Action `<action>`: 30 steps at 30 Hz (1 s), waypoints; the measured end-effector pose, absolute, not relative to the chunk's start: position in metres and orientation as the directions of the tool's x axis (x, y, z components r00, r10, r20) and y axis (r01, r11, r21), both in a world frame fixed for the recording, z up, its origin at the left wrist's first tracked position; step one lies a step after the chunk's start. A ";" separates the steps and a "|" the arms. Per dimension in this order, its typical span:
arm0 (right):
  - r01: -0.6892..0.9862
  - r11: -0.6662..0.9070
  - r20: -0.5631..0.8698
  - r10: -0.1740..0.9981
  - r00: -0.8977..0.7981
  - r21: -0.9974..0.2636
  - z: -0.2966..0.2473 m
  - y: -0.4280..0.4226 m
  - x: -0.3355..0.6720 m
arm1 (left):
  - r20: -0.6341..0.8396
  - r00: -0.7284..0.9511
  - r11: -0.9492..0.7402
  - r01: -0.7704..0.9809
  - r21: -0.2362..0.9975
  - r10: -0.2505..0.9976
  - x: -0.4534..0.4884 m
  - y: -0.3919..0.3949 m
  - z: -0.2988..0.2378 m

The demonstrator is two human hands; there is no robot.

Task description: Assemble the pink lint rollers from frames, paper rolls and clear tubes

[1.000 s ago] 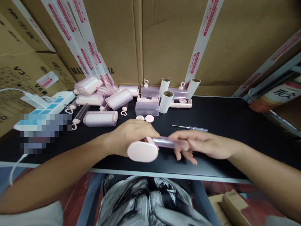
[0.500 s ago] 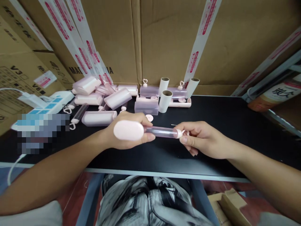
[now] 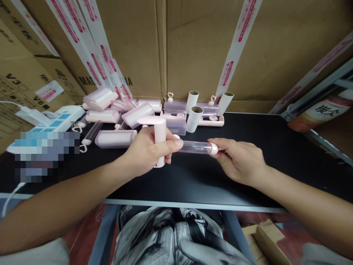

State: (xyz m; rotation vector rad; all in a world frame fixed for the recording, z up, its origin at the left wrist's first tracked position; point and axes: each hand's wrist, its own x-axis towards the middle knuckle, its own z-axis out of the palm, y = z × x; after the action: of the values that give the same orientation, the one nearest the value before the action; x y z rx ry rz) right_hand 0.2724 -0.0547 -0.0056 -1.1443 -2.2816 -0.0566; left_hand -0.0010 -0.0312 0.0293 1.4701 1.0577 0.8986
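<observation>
I hold a pink lint roller above the black table [image 3: 261,147]. My left hand [image 3: 147,151] is closed around its pink head [image 3: 159,134], which stands upright. The clear tube handle [image 3: 197,147] sticks out sideways to the right. My right hand [image 3: 239,160] pinches the pink end cap of that handle. A pile of pink lint roller parts [image 3: 118,114] lies behind my left hand, at the back left of the table.
Three white cardboard tubes [image 3: 194,118] stand at the back centre beside clear pink covers [image 3: 173,123]. A white power strip [image 3: 55,119] lies at the left edge. Taped cardboard boxes [image 3: 193,48] wall the back. A metal shelf rail [image 3: 320,94] runs along the right.
The roller rose and moved away from me. Its pink head turned from lying flat to standing upright. My right hand slid from under the handle to its end cap.
</observation>
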 end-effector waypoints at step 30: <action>0.766 0.642 0.041 0.765 -0.643 0.040 0.077 0.078 0.173 | 0.485 -0.176 -0.489 0.019 0.872 0.857 -0.034 0.001 0.044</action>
State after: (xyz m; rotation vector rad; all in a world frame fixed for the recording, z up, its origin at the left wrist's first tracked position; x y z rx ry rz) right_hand 0.1726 0.0779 0.0769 -1.3187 -2.8278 -0.0842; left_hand -0.0343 0.0009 0.0438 1.4673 1.0328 1.7326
